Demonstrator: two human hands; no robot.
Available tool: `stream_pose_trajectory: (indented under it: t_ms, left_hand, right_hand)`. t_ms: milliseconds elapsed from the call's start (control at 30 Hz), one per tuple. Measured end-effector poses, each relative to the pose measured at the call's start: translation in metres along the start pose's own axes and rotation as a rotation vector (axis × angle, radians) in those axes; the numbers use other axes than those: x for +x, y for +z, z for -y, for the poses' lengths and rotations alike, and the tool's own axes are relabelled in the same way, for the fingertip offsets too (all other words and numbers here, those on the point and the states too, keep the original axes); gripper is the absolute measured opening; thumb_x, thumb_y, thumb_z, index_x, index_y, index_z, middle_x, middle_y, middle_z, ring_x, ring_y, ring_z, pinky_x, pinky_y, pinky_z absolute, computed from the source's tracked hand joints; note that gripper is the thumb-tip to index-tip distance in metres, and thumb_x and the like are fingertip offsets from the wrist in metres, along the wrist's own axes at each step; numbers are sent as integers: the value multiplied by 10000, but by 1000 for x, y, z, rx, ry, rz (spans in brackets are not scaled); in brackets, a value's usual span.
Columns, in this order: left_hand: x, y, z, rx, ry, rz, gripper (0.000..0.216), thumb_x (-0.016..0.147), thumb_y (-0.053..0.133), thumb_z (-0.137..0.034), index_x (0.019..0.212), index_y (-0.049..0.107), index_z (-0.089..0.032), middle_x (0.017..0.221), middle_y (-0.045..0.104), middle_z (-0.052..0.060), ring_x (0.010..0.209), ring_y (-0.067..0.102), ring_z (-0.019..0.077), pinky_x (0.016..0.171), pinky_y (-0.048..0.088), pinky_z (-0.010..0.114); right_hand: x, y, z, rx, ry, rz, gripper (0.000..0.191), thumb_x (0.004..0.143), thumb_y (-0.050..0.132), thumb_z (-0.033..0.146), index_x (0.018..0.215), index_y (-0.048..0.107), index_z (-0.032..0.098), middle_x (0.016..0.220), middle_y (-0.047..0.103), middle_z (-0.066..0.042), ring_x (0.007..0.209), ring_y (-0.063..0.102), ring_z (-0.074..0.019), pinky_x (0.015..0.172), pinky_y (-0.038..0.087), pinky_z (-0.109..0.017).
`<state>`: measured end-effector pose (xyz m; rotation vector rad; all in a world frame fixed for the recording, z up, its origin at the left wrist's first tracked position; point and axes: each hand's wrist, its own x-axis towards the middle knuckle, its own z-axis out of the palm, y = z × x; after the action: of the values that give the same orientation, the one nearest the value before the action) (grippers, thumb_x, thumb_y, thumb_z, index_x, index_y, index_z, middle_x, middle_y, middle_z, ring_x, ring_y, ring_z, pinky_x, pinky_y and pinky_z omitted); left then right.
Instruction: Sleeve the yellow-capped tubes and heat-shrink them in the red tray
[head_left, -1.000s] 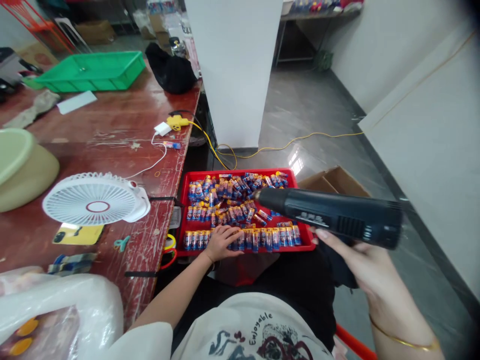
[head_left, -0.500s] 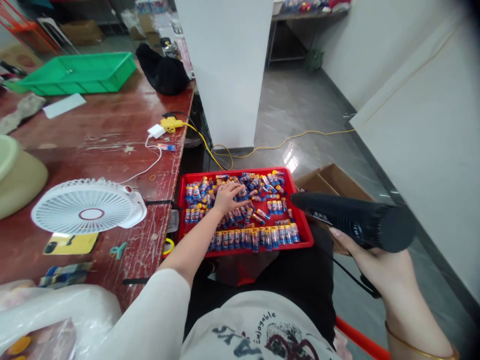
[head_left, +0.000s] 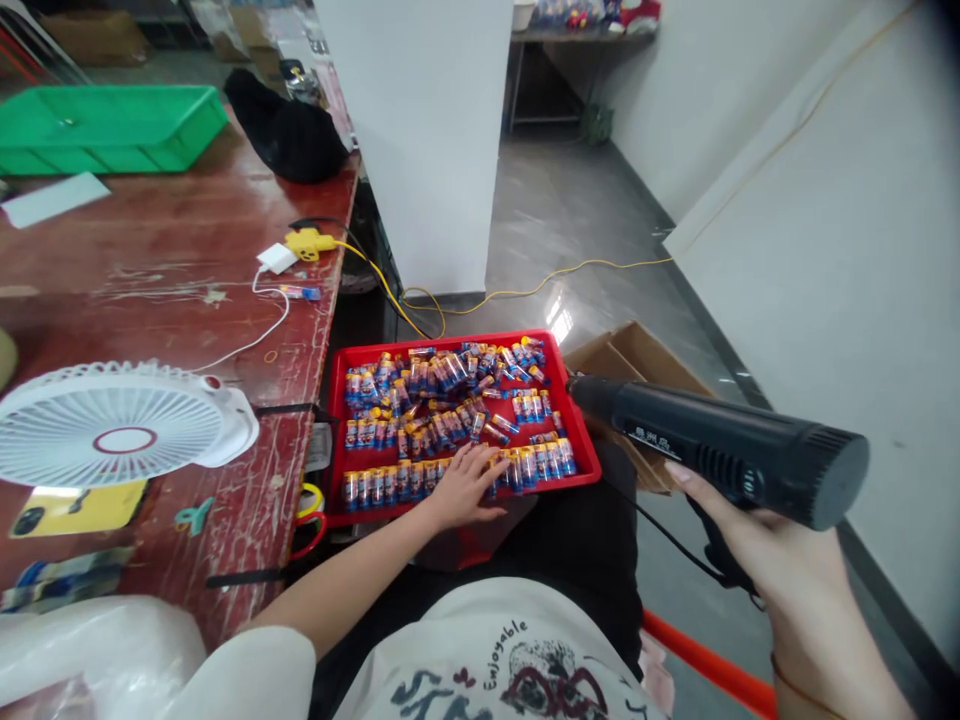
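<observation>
A red tray [head_left: 336, 372] rests on my lap, filled with several small blue, red and yellow wrapped tubes [head_left: 431, 385]. A neat row of these tubes [head_left: 390, 484] lines the tray's near edge. My left hand [head_left: 466, 485] lies on that row near its middle, fingers spread and flat on the tubes. My right hand [head_left: 757, 550] grips the handle of a black heat gun [head_left: 720, 450], held to the right of the tray with its nozzle pointing left at the tray's right rim.
A worn red table [head_left: 165, 260] stands at my left with a white fan [head_left: 120, 425], a green tray [head_left: 105, 128], a black bag [head_left: 289, 135] and a yellow plug with cable. A cardboard box [head_left: 637, 365] sits on the floor right of the tray.
My left hand went from the near row up into the loose pile and has come back down to the near row. The heat gun has drawn back to the right, off the tray.
</observation>
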<state>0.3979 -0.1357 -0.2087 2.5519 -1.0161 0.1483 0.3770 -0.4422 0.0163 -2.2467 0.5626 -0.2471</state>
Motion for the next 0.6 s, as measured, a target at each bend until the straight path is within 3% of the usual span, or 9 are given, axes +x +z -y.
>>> stream_pose_trajectory:
  t_ms: [167, 333, 433, 533, 600]
  left_hand:
    - [-15, 26, -5, 21, -64, -24, 551, 889, 612, -422, 1375, 505, -186, 1335, 532, 192, 1269, 476, 343, 1033, 409, 502]
    - [-11, 15, 6, -10, -13, -86, 563, 816, 700, -462, 1319, 548, -260, 1285, 549, 134, 1212, 524, 296, 1021, 448, 439]
    - [15, 3, 35, -16, -81, -164, 537, 852, 655, -462, 1336, 523, -270, 1294, 515, 143, 1213, 510, 298, 1021, 443, 458]
    - [59, -3, 79, 9, -228, -246, 543, 922, 546, -418, 1391, 452, -160, 1365, 415, 237, 1296, 411, 373, 1046, 377, 577]
    - [86, -4, 100, 10, -249, -234, 535, 916, 548, -418, 1362, 480, -130, 1324, 454, 247, 1281, 430, 391, 1025, 393, 589]
  right_hand:
    - [-2, -3, 0, 52, 12, 28, 536, 670, 769, 471, 1131, 674, 215, 1172, 699, -89, 1178, 609, -333, 1094, 422, -508]
    - [-1, -4, -12, 143, 20, 46, 532, 682, 766, 455, 1142, 672, 205, 1125, 721, -83, 1091, 660, -310, 1039, 486, -477]
    - [5, -1, -21, 165, 13, 29, 553, 681, 767, 457, 1161, 659, 204, 1152, 714, -82, 1095, 659, -309, 1044, 479, -482]
    - [11, 2, -24, 169, -27, -29, 525, 684, 761, 465, 1134, 659, 214, 1203, 694, -82, 1135, 642, -307, 1057, 470, -460]
    - [13, -1, -23, 156, -29, -74, 499, 689, 752, 468, 1110, 662, 217, 1203, 694, -85, 1141, 640, -310, 1048, 478, -445]
